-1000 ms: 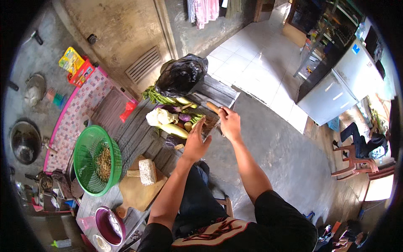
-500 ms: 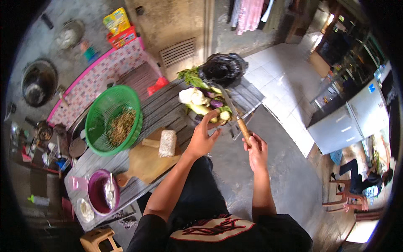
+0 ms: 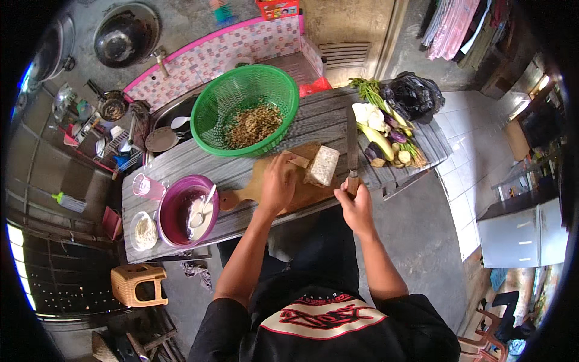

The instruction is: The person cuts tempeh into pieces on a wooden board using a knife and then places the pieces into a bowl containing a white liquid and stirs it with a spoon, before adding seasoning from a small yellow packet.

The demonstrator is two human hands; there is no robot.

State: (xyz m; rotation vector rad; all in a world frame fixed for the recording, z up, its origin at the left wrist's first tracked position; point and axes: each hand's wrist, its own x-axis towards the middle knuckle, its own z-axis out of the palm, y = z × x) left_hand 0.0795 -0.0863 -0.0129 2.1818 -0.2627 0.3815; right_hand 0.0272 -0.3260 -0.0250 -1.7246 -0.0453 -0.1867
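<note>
My right hand [image 3: 358, 208] is wrapped round the wooden handle of a large knife [image 3: 352, 142], its blade pointing away from me. Left of the blade, a whitish block that looks like tempeh [image 3: 324, 166] rests on a wooden cutting board [image 3: 253, 188]. Over the board's left part, my left hand [image 3: 278, 184] has its fingers bent and apart. Its fingertips are beside a thin tan piece [image 3: 299, 160] next to the block; whether they touch it is unclear.
A green basket [image 3: 205, 142] with brown crumbly food stands behind the board. At left are a purple bowl [image 3: 172, 208] with white batter and spoon, a pink cup [image 3: 148, 187] and a bowl of flour [image 3: 145, 234]. Vegetables [image 3: 389, 136] and a black plastic bag [image 3: 416, 96] lie right.
My left hand has left the vegetables and come to the cutting board. My right hand still holds the knife, now beside the board. The view has turned leftward.
</note>
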